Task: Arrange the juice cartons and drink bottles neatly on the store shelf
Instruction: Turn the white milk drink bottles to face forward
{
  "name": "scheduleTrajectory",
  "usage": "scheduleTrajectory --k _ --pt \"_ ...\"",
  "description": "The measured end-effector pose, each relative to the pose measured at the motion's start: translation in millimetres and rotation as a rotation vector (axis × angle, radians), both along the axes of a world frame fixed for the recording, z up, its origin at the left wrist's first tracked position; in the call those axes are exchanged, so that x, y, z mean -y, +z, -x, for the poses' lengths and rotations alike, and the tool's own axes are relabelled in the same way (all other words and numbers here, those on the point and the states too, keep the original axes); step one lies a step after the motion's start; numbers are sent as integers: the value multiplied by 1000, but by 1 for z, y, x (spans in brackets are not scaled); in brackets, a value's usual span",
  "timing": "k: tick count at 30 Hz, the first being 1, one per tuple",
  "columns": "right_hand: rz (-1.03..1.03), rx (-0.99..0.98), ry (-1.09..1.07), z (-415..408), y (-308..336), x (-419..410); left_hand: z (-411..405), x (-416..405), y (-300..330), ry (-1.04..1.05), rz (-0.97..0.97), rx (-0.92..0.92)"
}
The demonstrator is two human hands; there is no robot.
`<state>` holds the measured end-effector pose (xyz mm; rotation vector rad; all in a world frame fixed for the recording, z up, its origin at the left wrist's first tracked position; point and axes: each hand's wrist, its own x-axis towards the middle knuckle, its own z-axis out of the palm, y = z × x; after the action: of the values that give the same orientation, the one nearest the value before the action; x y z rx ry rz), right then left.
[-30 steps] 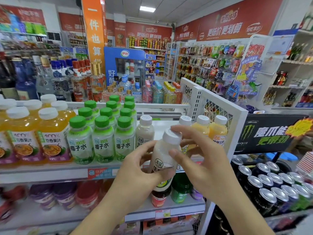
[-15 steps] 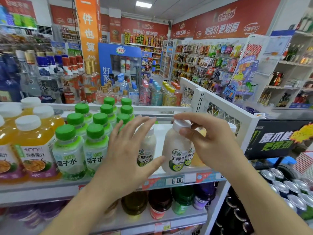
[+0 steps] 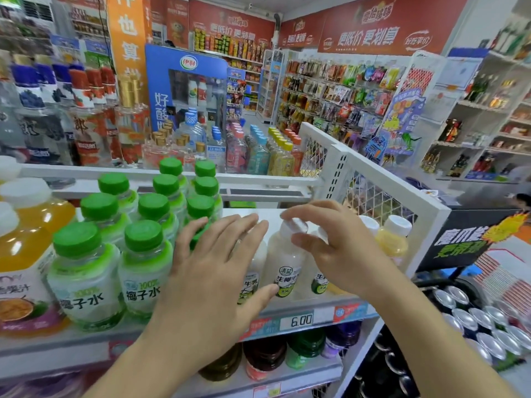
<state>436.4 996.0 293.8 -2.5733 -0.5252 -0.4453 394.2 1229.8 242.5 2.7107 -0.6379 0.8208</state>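
A milky white coconut-milk bottle [image 3: 283, 259] with a white cap stands upright at the front of the white shelf [image 3: 321, 313], between two like bottles that my hands partly hide. My right hand [image 3: 339, 254] pinches its cap between thumb and fingertips. My left hand [image 3: 209, 271] is spread flat in front of the left neighbour bottle [image 3: 254, 271], its thumb tip at the label of the middle bottle. Green-capped coconut-water bottles [image 3: 140, 271] stand in rows to the left, beside large orange juice bottles [image 3: 26, 254]. Yellow bottles [image 3: 392, 242] stand to the right.
A white wire-mesh panel [image 3: 370, 193] closes the shelf's right end. Behind the shelf stand liquor and water bottles [image 3: 86, 124]. The shelf below holds dark, red and green bottles [image 3: 264, 357]. Black drink cans [image 3: 474, 320] are stacked at lower right.
The white bottle, held in both hands a second ago, now stands on the shelf. My left hand has let go and spread open; my right hand stays at the cap.
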Motion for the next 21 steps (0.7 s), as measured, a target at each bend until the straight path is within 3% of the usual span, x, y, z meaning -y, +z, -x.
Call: scheduleTrajectory --k 5,11,21 --pt "104 -40 33 7 13 8 -3 0 -3 -3 12 38" --pt "404 -38 -190 12 22 27 -4 -1 -5 -3 9 61" --pt "174 -34 -218 28 24 28 2 0 -1 12 -7 8"
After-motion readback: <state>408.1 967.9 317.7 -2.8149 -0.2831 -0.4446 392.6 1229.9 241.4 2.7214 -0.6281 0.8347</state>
